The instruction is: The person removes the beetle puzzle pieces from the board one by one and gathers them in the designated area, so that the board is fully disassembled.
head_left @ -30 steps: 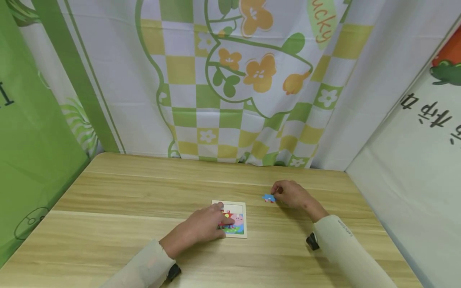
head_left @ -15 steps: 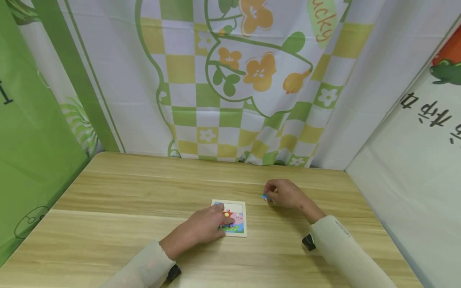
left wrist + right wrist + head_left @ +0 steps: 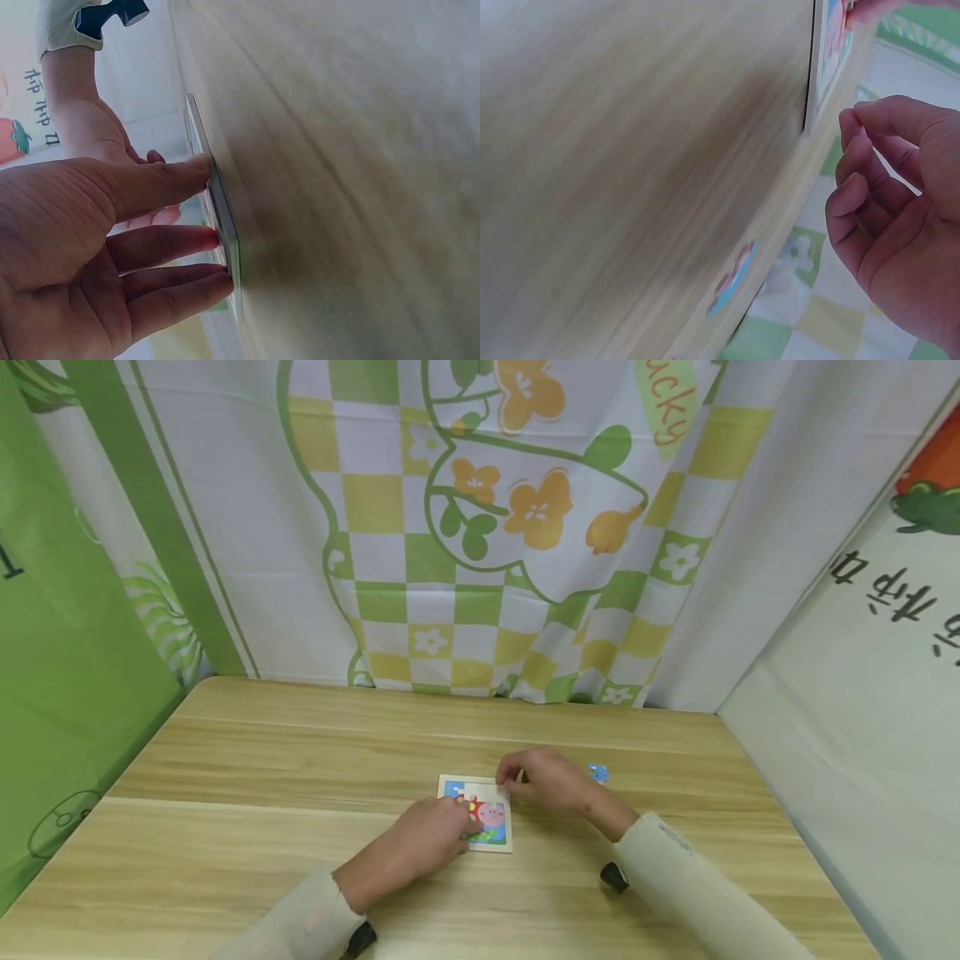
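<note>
A: What is the left hand (image 3: 431, 837) doing?

B: It lies flat on the puzzle board (image 3: 477, 813), fingers (image 3: 169, 241) straight and pressing on the board's near-left part. The left wrist view shows the fingertips on the thin board's face and edge.

A: And the right hand (image 3: 542, 779)?

B: It sits at the board's far right corner, fingers curled with thumb and forefinger tips drawn together. In the right wrist view the fingers (image 3: 870, 161) look pinched, but I cannot tell whether a piece is between them.

A: Where is the board itself?

B: Flat on the wooden table (image 3: 247, 777), near the middle, its coloured picture partly covered by the left hand.

A: Anything else close to the board?

B: A small blue puzzle piece (image 3: 597, 772) lies on the table to the right of the board, just beyond the right hand and apart from it. The right wrist view shows it too, lying flat.

A: And further out?

B: Behind the board, past the table's far edge, hangs a checked curtain (image 3: 480, 527) with orange flowers.
</note>
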Demonstrator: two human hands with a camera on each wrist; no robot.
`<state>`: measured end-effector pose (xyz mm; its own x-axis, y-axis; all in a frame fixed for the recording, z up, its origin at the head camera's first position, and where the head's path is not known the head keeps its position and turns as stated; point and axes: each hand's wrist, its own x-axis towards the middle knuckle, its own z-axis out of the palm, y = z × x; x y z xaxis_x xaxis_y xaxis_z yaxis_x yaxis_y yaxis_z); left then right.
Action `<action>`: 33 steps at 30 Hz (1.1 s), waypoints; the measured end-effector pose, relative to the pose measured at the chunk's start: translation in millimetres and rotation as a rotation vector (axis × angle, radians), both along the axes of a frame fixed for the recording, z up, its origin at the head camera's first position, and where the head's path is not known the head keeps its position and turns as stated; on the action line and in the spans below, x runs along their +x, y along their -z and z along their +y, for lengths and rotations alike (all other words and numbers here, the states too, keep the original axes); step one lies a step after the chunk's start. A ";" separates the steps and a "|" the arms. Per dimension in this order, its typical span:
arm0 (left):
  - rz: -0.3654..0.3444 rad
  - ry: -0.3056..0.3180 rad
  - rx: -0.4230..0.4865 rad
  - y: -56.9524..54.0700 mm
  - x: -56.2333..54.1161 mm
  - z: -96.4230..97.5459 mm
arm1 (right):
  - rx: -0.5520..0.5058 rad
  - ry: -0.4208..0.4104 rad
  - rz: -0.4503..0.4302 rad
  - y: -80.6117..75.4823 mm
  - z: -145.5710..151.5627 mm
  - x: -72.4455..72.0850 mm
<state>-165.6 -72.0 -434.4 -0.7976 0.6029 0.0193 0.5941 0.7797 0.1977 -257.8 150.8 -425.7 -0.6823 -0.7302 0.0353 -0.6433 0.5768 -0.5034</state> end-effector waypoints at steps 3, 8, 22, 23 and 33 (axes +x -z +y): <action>-0.011 -0.012 -0.001 -0.7 0.1 0.1 | 0.000 -0.014 -0.013 1.8 -8.6 1.1; -0.003 -0.011 -0.025 -1.0 0.9 -0.9 | -0.002 -0.034 -0.057 8.4 -17.6 -1.8; 0.018 0.041 -0.023 2.4 0.2 -9.3 | 0.037 -0.126 -0.044 16.3 -28.3 -0.8; 0.019 0.042 -0.023 2.7 0.1 -9.4 | 0.039 -0.130 -0.032 16.2 -28.8 -0.5; 0.035 0.052 -0.015 2.4 -1.2 -9.6 | 0.023 -0.135 -0.023 14.2 -32.5 1.3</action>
<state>-166.8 -81.6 -436.7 -0.7640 0.6442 0.0372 0.6405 0.7502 0.1642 -256.4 118.2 -439.9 -0.5785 -0.8157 0.0027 -0.7042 0.4978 -0.5063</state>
